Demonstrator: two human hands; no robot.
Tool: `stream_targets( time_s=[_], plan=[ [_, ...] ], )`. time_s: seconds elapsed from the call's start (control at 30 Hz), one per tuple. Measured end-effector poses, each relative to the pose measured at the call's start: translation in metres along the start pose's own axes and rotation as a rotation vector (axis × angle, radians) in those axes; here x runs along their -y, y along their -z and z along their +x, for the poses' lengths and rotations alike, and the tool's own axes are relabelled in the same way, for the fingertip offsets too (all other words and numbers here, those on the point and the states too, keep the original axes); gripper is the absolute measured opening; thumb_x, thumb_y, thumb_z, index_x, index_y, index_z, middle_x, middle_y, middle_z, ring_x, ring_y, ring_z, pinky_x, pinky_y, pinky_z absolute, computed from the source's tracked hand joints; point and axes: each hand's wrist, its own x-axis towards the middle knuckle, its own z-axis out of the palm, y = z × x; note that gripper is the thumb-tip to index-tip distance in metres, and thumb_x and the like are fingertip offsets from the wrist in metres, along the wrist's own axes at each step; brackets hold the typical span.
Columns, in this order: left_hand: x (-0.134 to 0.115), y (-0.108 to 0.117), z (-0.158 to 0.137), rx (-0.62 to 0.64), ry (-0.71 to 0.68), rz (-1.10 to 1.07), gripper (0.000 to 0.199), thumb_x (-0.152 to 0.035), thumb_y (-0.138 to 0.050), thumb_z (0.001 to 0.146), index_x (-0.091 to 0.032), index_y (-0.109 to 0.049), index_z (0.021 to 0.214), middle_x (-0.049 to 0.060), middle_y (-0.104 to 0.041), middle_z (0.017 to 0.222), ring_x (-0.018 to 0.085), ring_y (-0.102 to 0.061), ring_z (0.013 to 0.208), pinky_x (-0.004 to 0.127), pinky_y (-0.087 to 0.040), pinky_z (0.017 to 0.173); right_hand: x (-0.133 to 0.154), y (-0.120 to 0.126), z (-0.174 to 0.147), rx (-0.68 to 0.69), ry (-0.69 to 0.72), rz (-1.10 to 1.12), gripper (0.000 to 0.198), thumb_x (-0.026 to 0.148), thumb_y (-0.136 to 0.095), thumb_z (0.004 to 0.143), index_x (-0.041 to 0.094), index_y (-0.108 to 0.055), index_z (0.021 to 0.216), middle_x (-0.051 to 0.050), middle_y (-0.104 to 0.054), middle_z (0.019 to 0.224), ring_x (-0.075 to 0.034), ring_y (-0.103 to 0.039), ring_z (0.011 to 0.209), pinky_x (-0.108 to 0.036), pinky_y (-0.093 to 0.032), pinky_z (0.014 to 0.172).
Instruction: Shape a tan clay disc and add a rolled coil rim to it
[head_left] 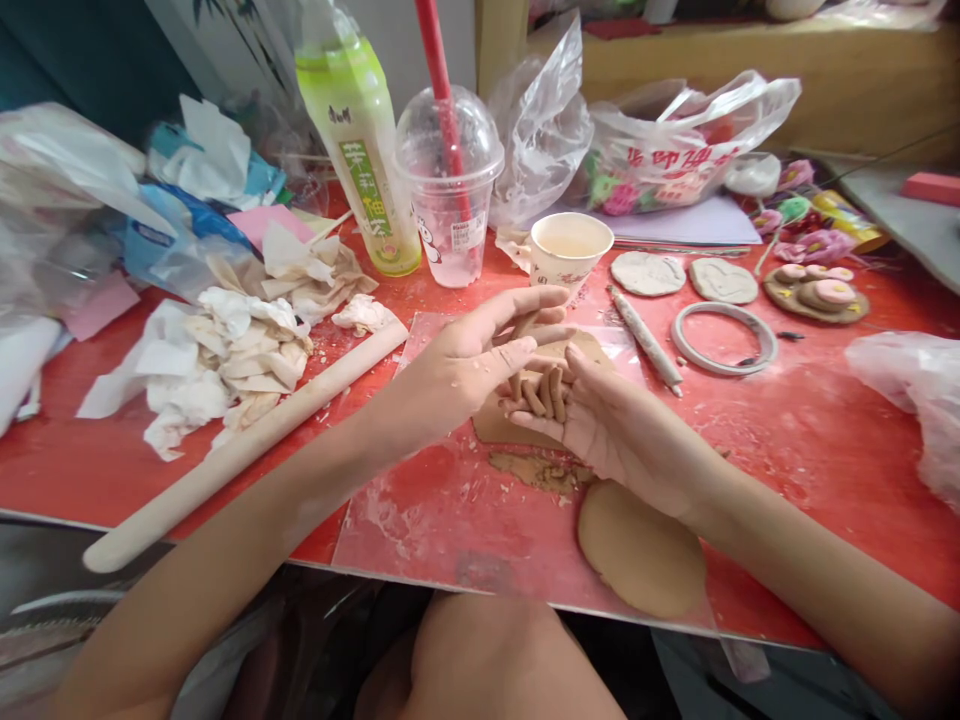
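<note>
My right hand (611, 430) is turned palm up and cups several short strips of brown clay (551, 395) in its fingers. Just above and to the left, my left hand (472, 355) has its fingers stretched toward the right hand. Whether a bit of clay sits between the left fingers I cannot make out. Beneath both hands lies a flat sheet of brown clay (495, 425), partly covered by them. Thin clay scraps (536, 470) lie in front of it. A rounded clay slab (641, 550) rests near the table edge, below my right wrist.
A rolling pin (247, 450) lies diagonally at left beside crumpled tissues (232, 360). Behind my hands stand a green bottle (360, 150), a plastic cup with a red straw (450, 190) and a paper cup (570, 250). A clay-smeared stick (645, 340) and a ring (724, 338) lie at right.
</note>
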Motion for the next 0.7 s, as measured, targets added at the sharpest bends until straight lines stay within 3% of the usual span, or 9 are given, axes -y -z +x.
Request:
stream_targets(
  time_s=[0.2, 0.33, 0.47, 0.53, 0.63, 0.7],
  plan=[
    [0.0023, -0.0016, -0.0006, 0.03, -0.018, -0.033, 0.034, -0.021, -0.043, 0.089, -0.03, -0.049, 0.121, -0.007, -0.044, 0.139, 0.018, -0.038, 0.132, 0.032, -0.04, 0.108, 0.0002, -0.0026, -0.0011, -0.039, 0.031, -0.06, 0.018, 0.025, -0.053, 0.087, 0.019, -0.062, 0.101, -0.005, -0.065, 0.112, -0.018, -0.058, 0.107, -0.037, -0.046, 0.097],
    [0.0037, -0.0039, -0.0035, 0.062, 0.031, 0.085, 0.039, -0.036, -0.04, 0.091, -0.035, -0.04, 0.13, -0.011, -0.036, 0.144, 0.017, -0.027, 0.137, 0.032, -0.031, 0.113, 0.0019, -0.004, -0.0018, -0.034, 0.039, -0.02, 0.015, 0.025, -0.055, 0.086, 0.021, -0.063, 0.098, -0.004, -0.064, 0.11, -0.017, -0.058, 0.106, -0.037, -0.048, 0.094],
    [0.0029, -0.0051, -0.005, 0.09, 0.016, 0.21, 0.044, -0.044, -0.033, 0.092, -0.037, -0.033, 0.135, -0.013, -0.03, 0.147, 0.018, -0.022, 0.139, 0.034, -0.028, 0.114, 0.0042, -0.0035, -0.0032, -0.077, -0.016, -0.09, 0.014, 0.021, -0.064, 0.079, 0.02, -0.064, 0.093, -0.001, -0.065, 0.091, -0.011, -0.062, 0.085, -0.027, -0.05, 0.082],
    [0.0019, -0.0056, -0.0042, 0.041, 0.004, 0.275, 0.04, -0.04, -0.036, 0.092, -0.031, -0.043, 0.131, -0.008, -0.041, 0.142, 0.02, -0.032, 0.135, 0.035, -0.031, 0.112, 0.0044, -0.0022, -0.0041, -0.12, -0.056, -0.185, 0.019, 0.02, -0.07, 0.074, 0.02, -0.063, 0.091, 0.001, -0.063, 0.081, -0.008, -0.06, 0.073, -0.022, -0.05, 0.073],
    [0.0043, -0.0036, -0.0005, -0.112, -0.035, 0.307, 0.025, -0.028, -0.046, 0.089, -0.023, -0.061, 0.108, 0.0, -0.063, 0.116, 0.018, -0.055, 0.113, 0.032, -0.043, 0.101, 0.0031, 0.0007, -0.0053, -0.131, -0.071, -0.281, 0.029, 0.025, -0.073, 0.071, 0.02, -0.062, 0.098, 0.002, -0.063, 0.077, -0.008, -0.059, 0.068, -0.022, -0.048, 0.067],
    [0.0077, 0.0012, 0.0027, -0.2, -0.083, 0.284, 0.017, -0.023, -0.05, 0.086, -0.022, -0.064, 0.095, 0.0, -0.067, 0.101, 0.015, -0.061, 0.097, 0.03, -0.048, 0.092, 0.0016, 0.0025, -0.0056, -0.139, -0.069, -0.32, 0.038, 0.027, -0.072, 0.072, 0.022, -0.06, 0.108, 0.001, -0.063, 0.077, -0.01, -0.06, 0.069, -0.023, -0.049, 0.067]
  ],
)
